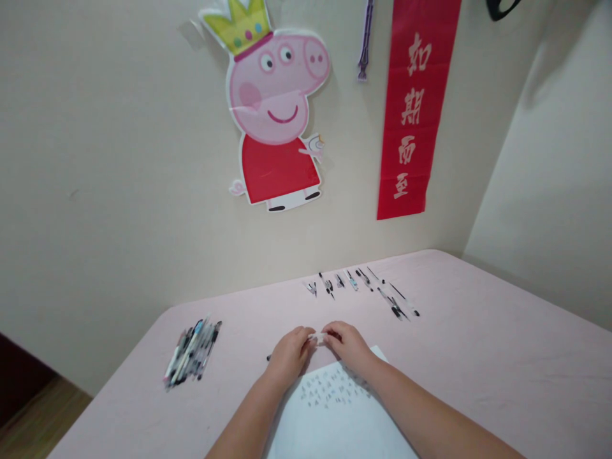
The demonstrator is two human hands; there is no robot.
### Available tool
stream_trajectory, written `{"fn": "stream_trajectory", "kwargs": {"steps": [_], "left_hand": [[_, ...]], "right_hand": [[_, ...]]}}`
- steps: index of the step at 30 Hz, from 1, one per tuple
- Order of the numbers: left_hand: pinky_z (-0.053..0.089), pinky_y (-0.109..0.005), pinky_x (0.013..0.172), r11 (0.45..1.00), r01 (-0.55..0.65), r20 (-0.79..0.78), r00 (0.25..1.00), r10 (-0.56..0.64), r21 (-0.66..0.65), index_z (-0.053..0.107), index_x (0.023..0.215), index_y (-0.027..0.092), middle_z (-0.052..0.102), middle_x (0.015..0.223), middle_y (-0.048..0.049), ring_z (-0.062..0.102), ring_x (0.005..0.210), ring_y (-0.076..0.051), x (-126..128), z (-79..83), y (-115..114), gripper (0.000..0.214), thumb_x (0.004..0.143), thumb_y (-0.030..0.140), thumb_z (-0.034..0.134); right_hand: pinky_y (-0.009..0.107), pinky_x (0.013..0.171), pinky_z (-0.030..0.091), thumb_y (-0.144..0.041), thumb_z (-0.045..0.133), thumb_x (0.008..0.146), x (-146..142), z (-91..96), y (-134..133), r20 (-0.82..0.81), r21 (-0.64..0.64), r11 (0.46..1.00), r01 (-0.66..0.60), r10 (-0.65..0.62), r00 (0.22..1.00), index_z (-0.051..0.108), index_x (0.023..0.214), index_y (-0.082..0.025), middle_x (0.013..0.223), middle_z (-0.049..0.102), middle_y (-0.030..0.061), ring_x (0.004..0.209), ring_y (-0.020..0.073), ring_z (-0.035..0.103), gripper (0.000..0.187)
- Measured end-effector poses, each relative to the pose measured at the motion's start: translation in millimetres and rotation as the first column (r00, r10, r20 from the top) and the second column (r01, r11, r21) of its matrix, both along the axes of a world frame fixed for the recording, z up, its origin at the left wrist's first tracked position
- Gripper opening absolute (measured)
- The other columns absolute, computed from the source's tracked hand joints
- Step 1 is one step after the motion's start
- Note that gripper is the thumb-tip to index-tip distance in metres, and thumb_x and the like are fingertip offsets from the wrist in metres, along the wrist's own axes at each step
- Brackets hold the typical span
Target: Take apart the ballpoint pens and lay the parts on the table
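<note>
My left hand and my right hand meet just beyond the top edge of a white sheet of paper. Both are closed in a pinch, the fingertips gripping opposite ends of a small whitish, see-through piece. It looks like part of a pen, but blur hides its exact kind. Rows of small handwritten marks cover the upper part of the sheet, which lies under my forearms. A dark tip pokes out left of my left hand; whatever it belongs to is mostly hidden.
To the left lies a heap of pens on the pink-covered surface. Along the back are small groups of pen parts, with more dark and clear parts at the right. Behind stands a wall with a cartoon pig cutout and red banner.
</note>
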State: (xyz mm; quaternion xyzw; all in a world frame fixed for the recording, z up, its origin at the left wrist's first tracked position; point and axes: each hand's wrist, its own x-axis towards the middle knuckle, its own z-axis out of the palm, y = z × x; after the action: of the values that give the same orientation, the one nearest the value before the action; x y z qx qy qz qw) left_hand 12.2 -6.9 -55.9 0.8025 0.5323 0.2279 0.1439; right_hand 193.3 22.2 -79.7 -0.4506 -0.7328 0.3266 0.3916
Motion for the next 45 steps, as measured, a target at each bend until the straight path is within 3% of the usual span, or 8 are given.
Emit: {"fn": "stream_trajectory", "kwargs": {"steps": [12, 18, 22, 28, 32, 34, 39, 45], "left_hand": [[0.042, -0.029, 0.074, 0.992, -0.119, -0.013, 0.993, 0.119, 0.033, 0.048, 0.085, 0.020, 0.056, 0.089, -0.0053, 0.054, 0.082, -0.018, 0, -2.3, 0, 0.008, 0.084, 0.014, 0.044], [0.044, -0.032, 0.077, 0.984, -0.118, 0.177, 0.980, 0.093, 0.136, 0.054, 0.081, 0.020, 0.055, 0.088, -0.0061, 0.054, 0.084, -0.019, -2, 10.3, 0, 0.013, 0.083, 0.014, 0.042], [0.044, -0.036, 0.082, 0.957, -0.217, 0.354, 0.925, 0.138, 0.194, 0.063, 0.080, 0.020, 0.059, 0.090, -0.0071, 0.055, 0.089, -0.021, -6, 20.4, 2, 0.015, 0.083, 0.027, 0.051], [0.047, -0.027, 0.061, 0.921, -0.371, 0.764, 0.558, 0.325, -0.121, 0.064, 0.084, 0.017, 0.065, 0.080, -0.0036, 0.055, 0.066, -0.014, -12, 19.9, 8, 0.027, 0.082, 0.042, 0.055], [0.043, -0.018, 0.048, 0.912, -0.210, 0.897, 0.202, 0.393, -0.352, 0.062, 0.082, 0.014, 0.066, 0.077, -0.0017, 0.049, 0.052, -0.006, -10, 14.5, 11, 0.026, 0.076, 0.039, 0.065], [0.044, -0.015, 0.047, 0.906, -0.127, 0.907, 0.076, 0.414, -0.403, 0.062, 0.080, 0.014, 0.066, 0.076, -0.0014, 0.052, 0.052, -0.005, -7, 12.5, 12, 0.020, 0.077, 0.033, 0.067], [0.047, -0.010, 0.046, 0.876, 0.029, 0.873, -0.078, 0.482, -0.481, 0.061, 0.081, 0.013, 0.065, 0.074, -0.0013, 0.055, 0.051, -0.003, -1, 13.0, 10, 0.006, 0.085, 0.014, 0.058], [0.053, -0.010, 0.052, 0.832, 0.152, 0.826, -0.116, 0.551, -0.534, 0.064, 0.093, 0.012, 0.067, 0.080, -0.0027, 0.060, 0.053, -0.003, 0, 18.3, 6, 0.019, 0.084, -0.001, 0.052]], "right_hand": [[0.034, 0.079, 0.042, -0.005, 0.058, 0.075, 6, 4.7, 1, 0.189, 0.193, 0.971, 0.138, -0.175, 0.966, 0.065, 0.078, -0.018, 0.085, 0.063, 0.0069, 0.086, 0.0215, 0.054, 0.015], [0.036, 0.082, 0.042, -0.001, 0.054, 0.072, 5, 3.9, 0, 0.226, 0.223, 0.969, 0.102, -0.153, 0.962, 0.067, 0.083, -0.018, 0.089, 0.063, 0.0087, 0.090, 0.0238, 0.053, 0.025], [0.038, 0.085, 0.042, -0.003, 0.055, 0.072, 4, 2.9, 0, 0.189, 0.235, 0.967, 0.095, -0.142, 0.972, 0.067, 0.095, -0.019, 0.095, 0.063, 0.0090, 0.094, 0.0243, 0.053, 0.030], [0.038, 0.087, 0.041, -0.009, 0.055, 0.077, 1, 5.9, -3, 0.104, 0.283, 0.957, 0.062, -0.095, 0.990, 0.066, 0.098, -0.019, 0.098, 0.063, 0.0083, 0.096, 0.0227, 0.052, 0.025], [0.036, 0.084, 0.041, -0.019, 0.051, 0.086, 0, 11.5, -6, 0.106, 0.293, 0.956, 0.013, -0.046, 0.993, 0.066, 0.089, -0.018, 0.092, 0.064, 0.0079, 0.092, 0.0215, 0.053, 0.015], [0.035, 0.083, 0.040, -0.024, 0.045, 0.092, 0, 14.3, -7, 0.121, 0.296, 0.955, -0.031, -0.005, 0.993, 0.065, 0.082, -0.018, 0.086, 0.064, 0.0070, 0.088, 0.0204, 0.053, 0.023], [0.033, 0.078, 0.039, -0.028, 0.036, 0.096, -2, 16.5, -9, 0.145, 0.327, 0.938, -0.115, 0.071, 0.987, 0.060, 0.072, -0.018, 0.076, 0.059, 0.0053, 0.079, 0.0190, 0.051, 0.035], [0.031, 0.076, 0.038, -0.024, 0.040, 0.094, -2, 11.9, -7, 0.133, 0.289, 0.951, -0.110, 0.074, 0.988, 0.059, 0.069, -0.018, 0.074, 0.058, 0.0042, 0.078, 0.0184, 0.051, 0.031]]}}
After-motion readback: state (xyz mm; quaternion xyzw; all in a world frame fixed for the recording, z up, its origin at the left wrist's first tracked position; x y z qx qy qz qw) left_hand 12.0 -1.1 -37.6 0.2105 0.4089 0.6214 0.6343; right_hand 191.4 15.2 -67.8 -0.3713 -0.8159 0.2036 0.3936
